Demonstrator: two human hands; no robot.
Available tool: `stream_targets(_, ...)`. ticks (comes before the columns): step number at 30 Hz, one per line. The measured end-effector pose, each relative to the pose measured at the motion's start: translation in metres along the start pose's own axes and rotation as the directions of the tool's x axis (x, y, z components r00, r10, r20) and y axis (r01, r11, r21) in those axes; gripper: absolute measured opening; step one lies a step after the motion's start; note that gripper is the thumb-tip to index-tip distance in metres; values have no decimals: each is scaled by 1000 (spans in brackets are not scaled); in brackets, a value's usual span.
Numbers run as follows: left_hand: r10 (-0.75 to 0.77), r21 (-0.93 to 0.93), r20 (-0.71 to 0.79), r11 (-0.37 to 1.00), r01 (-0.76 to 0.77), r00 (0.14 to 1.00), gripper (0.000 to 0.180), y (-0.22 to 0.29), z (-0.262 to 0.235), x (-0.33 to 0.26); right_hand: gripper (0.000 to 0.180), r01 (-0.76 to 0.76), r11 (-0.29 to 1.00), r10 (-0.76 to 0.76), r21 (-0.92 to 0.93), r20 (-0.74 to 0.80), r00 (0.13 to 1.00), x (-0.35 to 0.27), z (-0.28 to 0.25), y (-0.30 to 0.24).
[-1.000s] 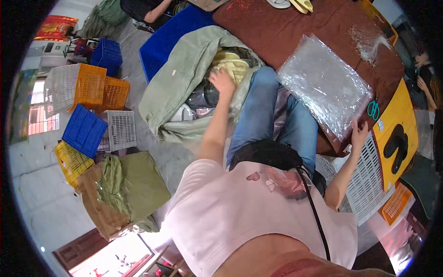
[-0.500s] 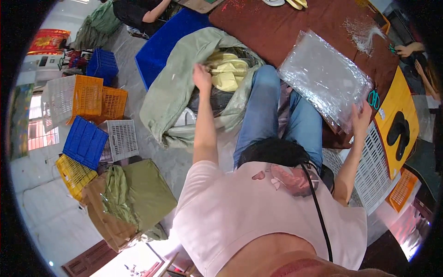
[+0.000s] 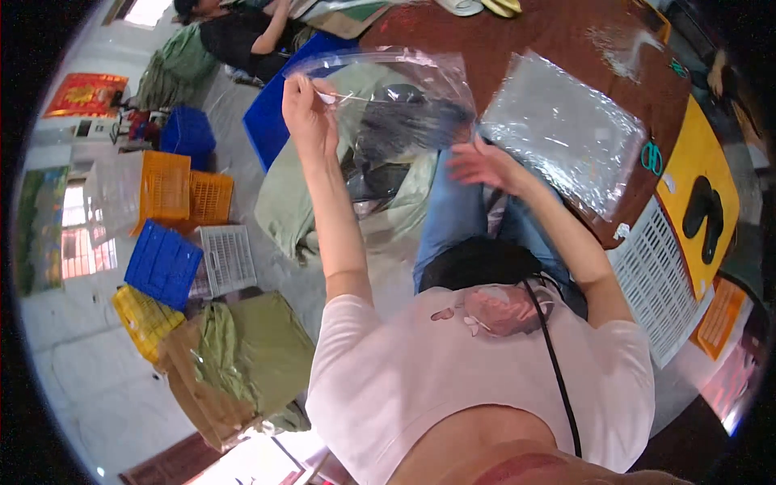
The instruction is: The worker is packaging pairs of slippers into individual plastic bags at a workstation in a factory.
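Note:
My left hand [image 3: 309, 117] is closed in a pinch on the edge of a clear plastic bag [image 3: 444, 73], which is stretched out over the open sack. To the right of that bag, above my knee, my right hand [image 3: 489, 166] has its fingers apart, slightly blurred by motion. Below the bag lies the pale green sack [image 3: 283, 194]. Dark slippers [image 3: 400, 133] show through the clear film; I cannot tell whether they are inside the bag or in the sack behind it. A flat stack of clear plastic bags [image 3: 566, 129] lies on the table edge beside my right hand.
A brown-covered table [image 3: 501, 40] holds teal scissors [image 3: 651, 158]. Black slippers [image 3: 702, 218] lie on a yellow board [image 3: 715, 178] at right, near a white crate [image 3: 659, 283]. Several crates, including a blue crate [image 3: 164, 263], stand left. Another person [image 3: 238, 36] sits at far left.
My left hand has risen up and left from the sack, now with a clear bag. My right hand has left the bag stack and moved left. The yellow slippers in the sack are out of sight.

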State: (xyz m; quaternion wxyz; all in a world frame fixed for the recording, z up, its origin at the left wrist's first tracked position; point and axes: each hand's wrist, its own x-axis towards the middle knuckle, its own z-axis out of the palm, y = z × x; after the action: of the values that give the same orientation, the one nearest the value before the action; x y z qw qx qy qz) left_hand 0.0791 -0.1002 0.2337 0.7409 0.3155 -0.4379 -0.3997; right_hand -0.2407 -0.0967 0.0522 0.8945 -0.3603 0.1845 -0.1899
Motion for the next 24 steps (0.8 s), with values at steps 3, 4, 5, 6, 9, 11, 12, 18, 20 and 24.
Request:
stream_targets(3, -89, -451, 210, 875, 177, 974, 14, 1, 79, 6, 91, -155, 797, 15, 584, 238, 971, -2, 21, -1)
stream_targets(4, -182, -454, 144, 861, 228, 973, 11, 4, 110, 3, 85, -109, 727, -122, 678, 284, 951, -8, 24, 1)
stream_targets(5, -105, -514, 342, 811, 280, 934, 9, 0, 126, 4, 80, -62, 653, -199, 754, 250, 948, -11, 23, -3)
stream_targets(6, -7, -558, 516, 755, 343, 857, 8, -5, 140, 5, 76, -18, 570, -273, 822, 210, 939, -18, 21, -9)
stream_targets(9, 106, -571, 650, 722, 392, 752, 13, -3, 165, -14, 51, 457, 854, -242, 248, -588, 772, -58, 53, -70)
stream_targets(11, 129, -459, 710, 830, 317, 692, 20, -13, 191, -21, 33, 458, 671, -518, 583, -73, 853, -101, -45, -78)
stream_targets(12, 142, -385, 747, 889, 248, 650, 24, -20, 188, -24, 34, 561, 637, -587, 528, -140, 798, -115, -61, -83)
stream_targets(18, -411, 407, 578, 894, 187, 705, 9, -102, 113, -57, 53, 715, 699, -479, -7, -746, 462, -192, -135, -75)
stream_targets(20, -495, 622, 518, 778, 91, 698, 11, -142, 83, -89, 67, 630, 772, -431, -82, -797, 424, -207, -143, -59)
stream_targets(24, -333, 778, 506, 576, -253, 796, 36, -164, 110, -140, 67, 469, 855, -414, -221, -836, 359, -219, -155, -28)
